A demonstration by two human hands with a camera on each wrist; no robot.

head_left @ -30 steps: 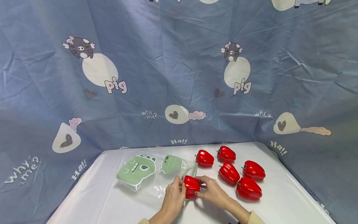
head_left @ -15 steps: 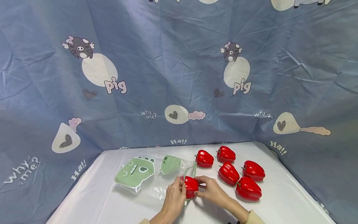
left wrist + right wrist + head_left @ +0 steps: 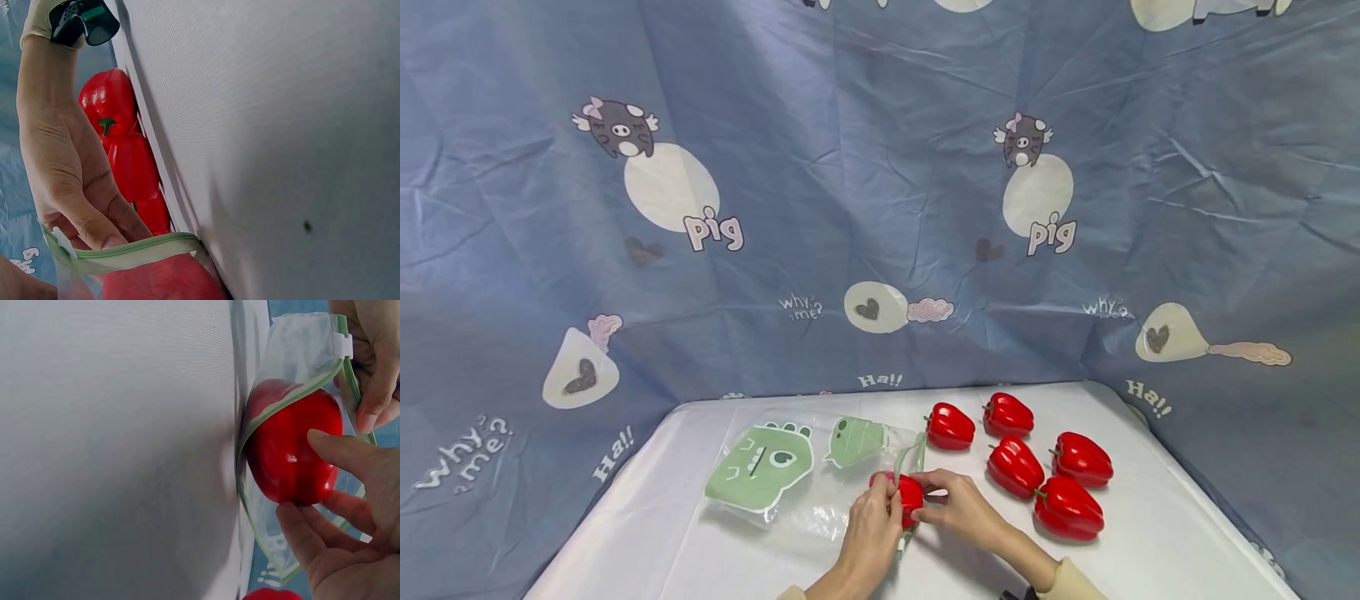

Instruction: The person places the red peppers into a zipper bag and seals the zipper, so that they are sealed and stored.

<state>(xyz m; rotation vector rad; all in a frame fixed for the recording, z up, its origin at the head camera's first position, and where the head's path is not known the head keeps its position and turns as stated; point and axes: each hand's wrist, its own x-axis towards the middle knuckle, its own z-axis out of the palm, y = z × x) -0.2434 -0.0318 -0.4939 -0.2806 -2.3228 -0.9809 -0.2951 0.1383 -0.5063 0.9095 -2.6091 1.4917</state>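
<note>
A clear zip bag [image 3: 808, 510] with green cartoon prints lies flat on the table, its mouth toward the right. In the right wrist view a glossy red bell pepper [image 3: 290, 456] sits partly inside that mouth, the green zip edge [image 3: 265, 415] crossing over it. My right hand [image 3: 961, 510] holds the pepper's outer end, thumb on its side and fingertips beneath. My left hand [image 3: 871, 527] pinches the near side of the bag's mouth, close to a white slider [image 3: 342, 345]. In the head view the left fingers hide part of the pepper.
Several more red bell peppers lie to the right of the hands, including a near one [image 3: 1069, 508] and a far one [image 3: 1008, 415]. A white cloth covers the table [image 3: 1165, 533]. A blue printed curtain [image 3: 925, 208] hangs behind it.
The pepper has slid left, deeper into the bag's mouth, and my right hand has followed it. My left hand keeps its hold on the bag's edge, shifting only slightly.
</note>
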